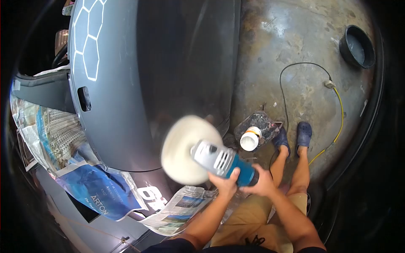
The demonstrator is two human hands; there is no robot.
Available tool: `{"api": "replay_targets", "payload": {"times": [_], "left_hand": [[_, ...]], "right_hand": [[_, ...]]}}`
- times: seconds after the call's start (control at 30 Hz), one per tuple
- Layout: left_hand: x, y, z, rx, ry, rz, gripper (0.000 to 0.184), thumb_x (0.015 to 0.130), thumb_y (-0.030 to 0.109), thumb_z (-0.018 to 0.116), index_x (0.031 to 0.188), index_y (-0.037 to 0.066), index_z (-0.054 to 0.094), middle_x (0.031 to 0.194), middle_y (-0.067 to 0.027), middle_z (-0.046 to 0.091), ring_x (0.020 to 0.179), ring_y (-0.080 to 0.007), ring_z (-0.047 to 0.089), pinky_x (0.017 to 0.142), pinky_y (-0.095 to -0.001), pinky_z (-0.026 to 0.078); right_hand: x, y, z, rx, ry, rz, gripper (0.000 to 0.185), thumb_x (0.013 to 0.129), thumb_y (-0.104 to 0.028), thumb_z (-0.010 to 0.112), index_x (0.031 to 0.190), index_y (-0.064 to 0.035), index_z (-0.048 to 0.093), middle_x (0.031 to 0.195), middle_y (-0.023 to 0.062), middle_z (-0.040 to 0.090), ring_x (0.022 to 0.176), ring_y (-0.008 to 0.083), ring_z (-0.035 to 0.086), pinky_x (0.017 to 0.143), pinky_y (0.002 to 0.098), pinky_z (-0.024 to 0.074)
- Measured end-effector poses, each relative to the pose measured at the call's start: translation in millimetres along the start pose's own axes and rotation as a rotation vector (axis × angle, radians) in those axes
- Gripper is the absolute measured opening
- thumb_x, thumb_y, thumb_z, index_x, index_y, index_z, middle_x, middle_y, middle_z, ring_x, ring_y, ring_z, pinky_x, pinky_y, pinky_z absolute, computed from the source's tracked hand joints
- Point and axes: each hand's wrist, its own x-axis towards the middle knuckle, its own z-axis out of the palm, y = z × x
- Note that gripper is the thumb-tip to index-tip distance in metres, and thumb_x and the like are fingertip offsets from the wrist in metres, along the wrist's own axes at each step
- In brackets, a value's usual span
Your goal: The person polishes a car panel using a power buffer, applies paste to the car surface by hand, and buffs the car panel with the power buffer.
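A blue and silver power polisher (219, 160) is held at the lower middle. My left hand (225, 182) is wrapped round its body behind the silver head. My right hand (260, 182) grips the rear end of the tool. The round white polishing pad (187, 149) is blurred by motion and lies over the lower part of a dark grey car panel (181, 63). To the left of the pad the panel carries a door handle recess (85, 99) and white hexagon lines.
Newspaper sheets (63, 135) cover parts at the lower left. A white open container (249, 140) stands on a small dirty stand (270, 122) beside my feet. A black cord joined to a yellow one (341, 109) loops over the floor. A black tub (356, 46) sits top right.
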Motion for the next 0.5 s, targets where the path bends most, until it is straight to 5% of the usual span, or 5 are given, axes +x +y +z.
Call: {"api": "replay_targets", "payload": {"times": [0.1,0.23,0.3,0.37,0.5], "left_hand": [[66.3,18.5,56.8,-0.061,-0.058,0.083,0.098,0.077,0.026,0.099,0.148,-0.006,0.039,0.132,-0.0165,0.062,0.119,-0.0266,0.064,0.108,-0.0433,0.05],[177.7,81.3,169.5,-0.255,-0.2,0.311,0.099,0.075,0.028,0.101,0.147,-0.006,0.041,0.132,-0.017,0.063,0.118,-0.0261,0.064,0.108,-0.042,0.05],[226.4,115.8,222.9,-0.331,-0.268,0.352,0.096,0.072,0.031,0.101,0.14,-0.007,0.045,0.128,-0.0181,0.065,0.115,-0.0268,0.066,0.104,-0.0423,0.053],[269.7,142.2,264.8,-0.285,-0.298,0.276,0.093,0.069,0.032,0.1,0.134,-0.008,0.047,0.122,-0.0208,0.067,0.107,-0.0286,0.069,0.096,-0.0428,0.057],[271.1,186.2,267.9,-0.04,-0.213,0.172,0.087,0.067,0.032,0.1,0.127,-0.008,0.051,0.118,-0.023,0.069,0.1,-0.0301,0.071,0.088,-0.0444,0.06]], "right_hand": [[47.8,-39.1,-43.5,0.029,0.157,-0.134,0.103,0.057,-0.046,0.103,0.138,0.0032,0.061,0.119,0.0228,0.077,0.11,0.0341,0.076,0.1,0.0445,0.0578],[126.8,-121.5,-139.1,0.038,0.295,-0.316,0.082,0.063,-0.04,0.102,0.126,0.0017,0.067,0.112,0.0155,0.078,0.102,0.0266,0.074,0.097,0.0413,0.0577],[163.7,-153.8,-173.5,0.124,0.367,-0.454,0.067,0.07,-0.039,0.099,0.117,-0.0019,0.07,0.098,0.0094,0.076,0.085,0.0202,0.072,0.082,0.0379,0.0598],[177.3,-198.4,-201.8,0.097,0.323,-0.253,0.055,0.075,-0.039,0.096,0.109,-0.0052,0.07,0.084,0.0039,0.071,0.068,0.0141,0.066,0.065,0.0328,0.0562],[190.3,-219.6,-192.7,0.283,0.333,-0.237,0.051,0.077,-0.04,0.096,0.105,-0.0061,0.07,0.078,0.0008,0.066,0.06,0.0111,0.06,0.057,0.0309,0.0511]]}}
